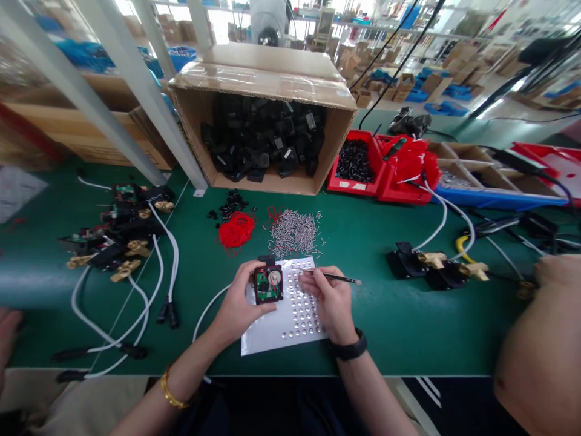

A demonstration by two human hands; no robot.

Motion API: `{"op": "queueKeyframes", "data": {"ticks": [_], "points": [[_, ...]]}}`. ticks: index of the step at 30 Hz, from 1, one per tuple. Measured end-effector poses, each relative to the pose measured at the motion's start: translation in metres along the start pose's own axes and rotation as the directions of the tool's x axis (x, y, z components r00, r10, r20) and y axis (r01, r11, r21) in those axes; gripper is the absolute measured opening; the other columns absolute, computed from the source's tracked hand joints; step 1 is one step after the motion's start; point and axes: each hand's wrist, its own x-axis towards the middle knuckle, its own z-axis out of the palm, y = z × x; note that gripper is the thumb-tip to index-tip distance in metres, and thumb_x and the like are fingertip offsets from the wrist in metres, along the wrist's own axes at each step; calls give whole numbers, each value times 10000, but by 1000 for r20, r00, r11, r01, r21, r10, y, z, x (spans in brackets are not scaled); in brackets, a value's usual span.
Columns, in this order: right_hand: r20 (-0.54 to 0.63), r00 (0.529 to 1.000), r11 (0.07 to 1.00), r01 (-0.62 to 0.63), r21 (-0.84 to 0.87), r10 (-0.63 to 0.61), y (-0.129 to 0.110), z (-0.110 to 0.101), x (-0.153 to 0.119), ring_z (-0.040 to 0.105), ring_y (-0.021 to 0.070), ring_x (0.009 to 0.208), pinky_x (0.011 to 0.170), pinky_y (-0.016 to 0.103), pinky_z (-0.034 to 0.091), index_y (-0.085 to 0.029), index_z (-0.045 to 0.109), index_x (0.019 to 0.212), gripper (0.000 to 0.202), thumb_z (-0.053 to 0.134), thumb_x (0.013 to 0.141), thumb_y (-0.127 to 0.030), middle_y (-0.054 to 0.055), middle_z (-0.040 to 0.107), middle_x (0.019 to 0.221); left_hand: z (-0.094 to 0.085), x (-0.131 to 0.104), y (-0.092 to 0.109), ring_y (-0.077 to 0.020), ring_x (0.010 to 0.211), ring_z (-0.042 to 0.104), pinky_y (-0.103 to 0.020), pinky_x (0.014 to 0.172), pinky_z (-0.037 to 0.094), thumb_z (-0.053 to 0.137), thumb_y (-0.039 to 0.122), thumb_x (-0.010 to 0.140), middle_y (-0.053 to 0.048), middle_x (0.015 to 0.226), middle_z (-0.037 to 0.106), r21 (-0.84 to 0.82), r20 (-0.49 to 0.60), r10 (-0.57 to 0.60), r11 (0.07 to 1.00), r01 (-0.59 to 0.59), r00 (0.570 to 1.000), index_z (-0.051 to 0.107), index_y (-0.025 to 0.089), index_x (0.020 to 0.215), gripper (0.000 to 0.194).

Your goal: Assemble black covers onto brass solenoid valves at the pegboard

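Note:
My left hand (238, 303) is closed around a small black housing (269, 284) whose open face shows a green circuit board and a round metallic part. A white cable runs from behind that hand toward the table edge. Between the fingers of my right hand (333, 297) is a thin dark pen-like tool (338, 278), its tip pointing left over a white sheet (267, 330). Rows of small round silvery pieces (304, 324) sit on the sheet, which lies under both hands.
Beyond the sheet are a pile of small metal pins (294, 232), red wire rings (236, 229) and a carton (338, 121) of black housings. Cabled units (122, 242) lie left, others (403, 260) right. Red bins (356, 186) stand behind. Another person's arm (540, 339) is at right.

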Motion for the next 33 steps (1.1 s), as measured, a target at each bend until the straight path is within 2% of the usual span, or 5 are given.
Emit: {"op": "queueKeyframes", "data": {"ticks": [4,8,17,26,33], "points": [[114,980,962,-183,201,163,-9,8,-21,684,168,746,680,243,539,-179,579,759,224,770,680,-265,38,704,762,10,-5,-13,-269,1170,480,-435,1017,365,775,224,626,-102,1261,455,-133,-63,-11,991,2,998,364,220,1237,737],[118,989,975,-113,193,91,-8,25,-35,655,172,846,819,291,481,-177,602,729,201,779,663,-245,54,711,840,14,-6,-17,-281,1220,440,-457,1047,333,771,224,636,-112,1318,420,-125,-86,30,991,-41,996,346,235,1286,777],[16,999,994,-49,98,47,-5,35,-36,639,188,828,810,330,444,-174,616,732,215,786,644,-272,65,715,848,16,-7,-27,-300,1239,410,-520,1049,305,774,313,639,-113,1274,479,-11,-153,167,985,-170,974,510,240,1189,614],[-59,998,997,1,82,4,-2,42,-40,639,204,844,831,354,442,-176,603,737,229,780,640,-285,61,713,854,18,-8,-24,-280,1245,406,-502,1053,307,774,336,635,-123,1238,492,-5,-179,113,993,-116,977,508,215,1176,615],[-41,999,999,26,23,-26,-1,41,-42,633,212,873,864,369,432,-178,619,748,179,756,676,-268,66,709,894,18,-8,-22,-290,1235,420,-495,1048,318,776,352,629,-118,1248,490,-21,-190,100,994,-106,977,512,214,1167,615]]}}
